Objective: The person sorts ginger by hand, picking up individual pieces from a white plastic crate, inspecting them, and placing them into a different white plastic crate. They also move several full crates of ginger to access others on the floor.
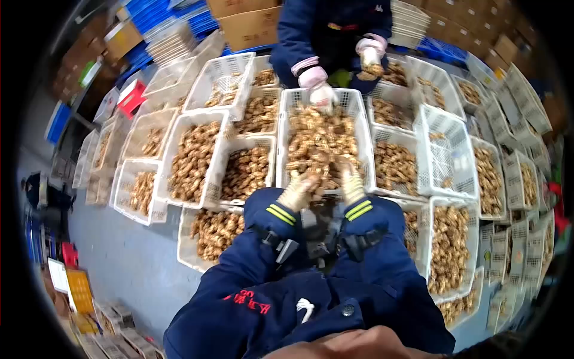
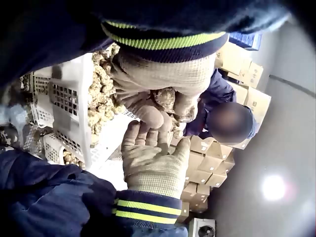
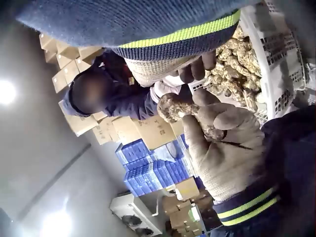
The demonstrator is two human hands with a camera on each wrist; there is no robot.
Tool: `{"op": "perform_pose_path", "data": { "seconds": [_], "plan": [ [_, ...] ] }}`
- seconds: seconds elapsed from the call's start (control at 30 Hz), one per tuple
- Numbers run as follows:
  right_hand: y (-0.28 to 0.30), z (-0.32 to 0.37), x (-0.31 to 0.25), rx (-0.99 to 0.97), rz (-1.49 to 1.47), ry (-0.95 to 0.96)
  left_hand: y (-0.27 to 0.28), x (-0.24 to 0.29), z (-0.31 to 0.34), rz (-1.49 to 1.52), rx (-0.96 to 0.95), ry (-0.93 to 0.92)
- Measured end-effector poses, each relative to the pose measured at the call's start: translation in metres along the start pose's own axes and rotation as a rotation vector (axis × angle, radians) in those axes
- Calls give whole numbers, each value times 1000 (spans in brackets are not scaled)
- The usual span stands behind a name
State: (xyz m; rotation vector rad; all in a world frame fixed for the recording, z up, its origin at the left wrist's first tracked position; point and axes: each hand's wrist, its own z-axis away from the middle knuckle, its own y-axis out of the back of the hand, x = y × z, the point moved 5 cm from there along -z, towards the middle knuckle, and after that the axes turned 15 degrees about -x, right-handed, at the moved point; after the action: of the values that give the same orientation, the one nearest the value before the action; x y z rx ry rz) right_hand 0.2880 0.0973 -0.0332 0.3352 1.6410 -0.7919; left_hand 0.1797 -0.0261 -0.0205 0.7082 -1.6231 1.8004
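Blue sleeves [image 1: 236, 263] with yellow-striped cuffs [image 1: 281, 214] are right up close, gloves on both hands. Left hand [image 2: 158, 79] has its fingers closed around a knobbly brown lump [image 3: 170, 107]. Right hand [image 2: 155, 163] is just beside it, palm showing, fingers open and slightly bent, not gripping anything. Both are over the near end of a white crate [image 1: 283, 122] full of a pile [image 1: 323, 134] of similar lumps. More crates [image 1: 206, 115] sit left and right of the hands. Straight across, another person [image 1: 335, 30] has one glove [image 1: 323, 96] at the pile and a lump in the other glove [image 1: 371, 51].
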Motion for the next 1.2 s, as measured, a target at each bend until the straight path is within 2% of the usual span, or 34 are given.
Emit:
{"op": "perform_pose_path", "data": {
  "seconds": [0.03, 0.1, 0.13, 0.17, 0.23, 0.27, 0.37, 0.4, 0.5, 0.6, 0.63, 0.7, 0.73, 0.77, 0.83, 0.87, 0.9, 0.93, 0.97, 1.0, 1.07, 1.1, 1.17, 1.2],
  "plan": [
    [-22, 11, -31, -42, -89, -198, -13, 9, 4, 0, 53, -46],
    [-30, 9, -24, -182, -112, -245, -7, 7, 4, 108, 43, 159],
    [-28, 6, -8, -169, -70, -193, -7, 6, 6, 135, 58, 176],
    [-21, 2, 6, -222, -9, -218, -12, 5, 5, 175, -12, 175],
    [-36, 12, -9, -315, -110, -226, -20, 9, 9, 220, 0, 205],
    [-57, 15, -47, -398, -28, -338, -22, 10, 9, 217, -1, 182],
    [-39, 12, -23, -302, 52, -351, -28, 15, 11, 178, -11, 216],
    [-43, 10, -34, -253, 126, -230, -29, 13, 6, 131, -41, 197],
    [-47, 14, -58, -217, 185, -184, -15, 9, 0, -99, -39, 125],
    [-33, 3, -37, -159, 345, -47, -1, -3, -7, -321, -167, 66],
    [-37, 6, -52, -172, 580, -135, -7, 9, -6, -774, -39, -55],
    [-33, -2, -20, -197, 959, -94, 10, -4, -14, -912, -158, -250],
    [-31, -3, -9, -249, 995, -164, 16, -6, -9, -833, -132, -22],
    [-31, -4, -4, -261, 1013, -106, 6, 2, -12, -961, -188, -95],
    [-39, -2, -30, -403, 915, -202, 21, -12, -5, -346, -116, 165],
    [-33, -5, -33, -403, 855, -227, 29, -9, -6, -416, -12, 200],
    [-25, -10, -47, -360, 864, -182, -1, 11, 3, -339, 116, 244],
    [7, -20, -27, -187, 991, -22, -7, 19, 5, -284, 203, 202],
    [24, -27, -35, -131, 829, -163, -6, 21, 8, -228, 292, 160],
    [47, -29, -36, 21, 845, -273, 10, 15, 7, -217, 332, 85],
    [73, -32, -50, 69, 1078, -359, 17, 17, 5, -145, 345, 21],
    [98, -39, -23, 21, 1038, -540, 24, 14, 3, -88, 363, 9],
    [104, -45, -8, -121, 1340, -699, 23, 13, 2, -105, 349, -17],
    [94, -43, -7, -245, 1460, -653, 25, 14, 1, -116, 331, -21]
  ]
}}
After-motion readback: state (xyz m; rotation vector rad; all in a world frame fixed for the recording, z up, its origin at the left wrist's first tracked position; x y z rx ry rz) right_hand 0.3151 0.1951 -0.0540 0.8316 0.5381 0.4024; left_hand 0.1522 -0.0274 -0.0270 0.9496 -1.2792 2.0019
